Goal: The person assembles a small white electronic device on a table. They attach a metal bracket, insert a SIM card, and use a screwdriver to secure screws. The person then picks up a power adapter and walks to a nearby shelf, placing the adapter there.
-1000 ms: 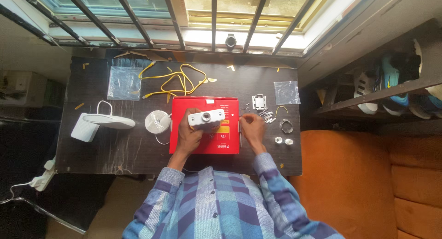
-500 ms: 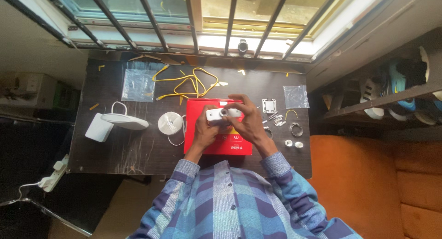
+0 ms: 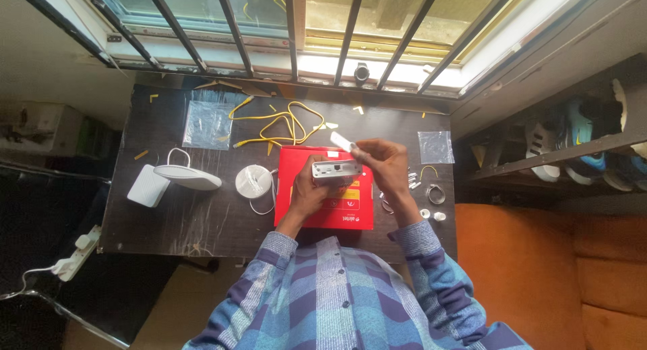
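A: Field note. Your left hand (image 3: 311, 188) has its grip closed around the small white camera unit (image 3: 336, 168), holding it above the far half of the red box (image 3: 323, 205). Its port side faces up at you, probably so you can work on that face.

B: And the right?

A: Your right hand (image 3: 383, 162) is closed in a pinch on a small white flat piece (image 3: 343, 142), held tilted just beyond the unit's far edge. Whether the piece touches the unit, I cannot tell.

B: Where does the box sit?

A: Middle of the dark surface (image 3: 168, 215), close to the near edge. You seem to be using it as a raised work pad.

B: What is around it?

A: Loose hardware lies by the right edge, close to your right hand: a metal ring clamp (image 3: 435, 194), two small white caps (image 3: 432, 215) and some screws partly hidden behind your wrist. A clear plastic bag (image 3: 435, 146) lies toward the far right corner. Left of the box is a white coil of cable (image 3: 253, 182), then a white router on its stand (image 3: 172, 181). A yellow cable (image 3: 280, 129) is looped along the far edge, and a second clear bag (image 3: 207, 124) lies toward the far left corner.

B: Why that spread?

A: My judgement: small parts stay on the working-hand side, bulky items on the other.
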